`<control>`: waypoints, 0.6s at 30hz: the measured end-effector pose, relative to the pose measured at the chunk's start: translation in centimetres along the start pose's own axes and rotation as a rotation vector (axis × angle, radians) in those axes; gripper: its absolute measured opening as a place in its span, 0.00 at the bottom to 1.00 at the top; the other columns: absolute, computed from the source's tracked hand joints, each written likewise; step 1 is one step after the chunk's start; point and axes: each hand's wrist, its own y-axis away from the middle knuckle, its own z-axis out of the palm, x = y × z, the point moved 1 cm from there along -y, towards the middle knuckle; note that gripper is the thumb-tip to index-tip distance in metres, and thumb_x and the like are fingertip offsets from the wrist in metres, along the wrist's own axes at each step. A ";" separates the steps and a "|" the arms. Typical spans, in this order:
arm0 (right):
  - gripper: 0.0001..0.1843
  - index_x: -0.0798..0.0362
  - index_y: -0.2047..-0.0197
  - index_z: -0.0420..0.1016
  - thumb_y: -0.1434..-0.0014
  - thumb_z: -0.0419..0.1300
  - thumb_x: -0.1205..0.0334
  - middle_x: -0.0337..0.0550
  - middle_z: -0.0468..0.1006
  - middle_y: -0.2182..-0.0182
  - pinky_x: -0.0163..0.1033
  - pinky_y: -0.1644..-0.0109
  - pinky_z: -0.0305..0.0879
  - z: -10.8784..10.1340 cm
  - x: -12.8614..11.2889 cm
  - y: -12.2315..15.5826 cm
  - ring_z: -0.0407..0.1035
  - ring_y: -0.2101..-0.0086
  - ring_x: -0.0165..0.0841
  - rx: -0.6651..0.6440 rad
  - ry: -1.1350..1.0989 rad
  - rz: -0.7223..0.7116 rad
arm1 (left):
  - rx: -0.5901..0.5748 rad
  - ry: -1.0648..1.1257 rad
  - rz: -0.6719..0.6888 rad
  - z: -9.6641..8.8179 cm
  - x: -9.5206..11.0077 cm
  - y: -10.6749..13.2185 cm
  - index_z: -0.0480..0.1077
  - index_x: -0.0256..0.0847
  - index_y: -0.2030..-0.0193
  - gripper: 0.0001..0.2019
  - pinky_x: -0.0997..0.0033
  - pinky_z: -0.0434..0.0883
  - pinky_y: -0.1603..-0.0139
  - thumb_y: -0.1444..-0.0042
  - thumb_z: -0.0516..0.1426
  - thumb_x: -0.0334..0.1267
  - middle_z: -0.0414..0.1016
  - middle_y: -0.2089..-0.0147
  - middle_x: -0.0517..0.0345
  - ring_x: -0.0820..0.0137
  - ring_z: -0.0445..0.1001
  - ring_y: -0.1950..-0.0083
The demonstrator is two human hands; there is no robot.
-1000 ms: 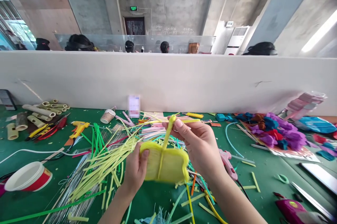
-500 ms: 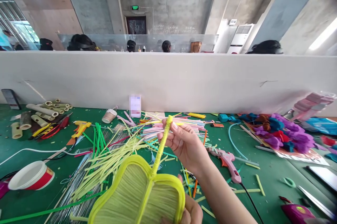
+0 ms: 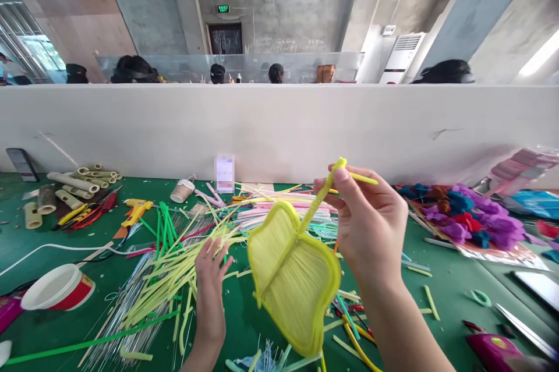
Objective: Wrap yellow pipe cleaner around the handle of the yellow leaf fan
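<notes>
A yellow-green leaf [image 3: 301, 284] with a fuzzy raised rim and a middle vein hangs tilted over the table. My right hand [image 3: 371, 215] pinches the top of its wrapped stem [image 3: 321, 197] between thumb and fingers, and a short yellow end sticks out to the right past the thumb. My left hand [image 3: 212, 284] is apart from the leaf, on its left side, with fingers spread and nothing in them. Beside and behind that hand lies a loose pile of pale green chenille strips [image 3: 166, 279].
On the green table [image 3: 144, 186] are a yellow glue gun [image 3: 133, 213], bamboo pieces [image 3: 74, 183], a paper cup [image 3: 59, 287], purple flowers [image 3: 476, 218] and scissors [image 3: 524, 331]. Pink strips [image 3: 283, 209] lie behind the leaf. A white partition [image 3: 279, 127] closes off the back.
My right hand has moved right and up with the leaf, which now tilts. My left hand, earlier at the leaf's lower right edge, has let go and moved left, fingers spread.
</notes>
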 end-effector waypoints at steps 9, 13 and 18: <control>0.06 0.53 0.65 0.75 0.40 0.66 0.60 0.41 0.76 0.68 0.38 0.67 0.78 2.6 1.2 1.9 0.80 0.67 0.35 -0.118 0.184 -0.048 | -0.346 -0.550 0.494 6.1 0.6 3.5 0.40 0.48 0.24 0.46 0.44 0.53 0.27 0.44 0.63 0.39 0.44 0.23 0.46 0.48 0.48 0.24; 0.06 0.51 0.65 0.80 0.42 0.68 0.58 0.41 0.81 0.69 0.39 0.59 0.77 1.7 1.5 1.1 0.80 0.66 0.34 -0.218 0.092 0.153 | -0.521 -0.273 0.128 5.1 2.0 1.7 0.63 0.42 0.33 0.28 0.55 0.64 0.34 0.40 0.59 0.38 0.68 0.34 0.45 0.50 0.65 0.33; 0.07 0.51 0.69 0.81 0.48 0.73 0.59 0.38 0.82 0.74 0.37 0.63 0.77 0.7 1.3 0.1 0.78 0.72 0.31 -0.331 -0.012 0.355 | -0.529 0.009 -0.488 1.4 3.3 1.5 0.75 0.39 0.53 0.20 0.61 0.74 0.55 0.54 0.68 0.38 0.82 0.58 0.51 0.54 0.79 0.55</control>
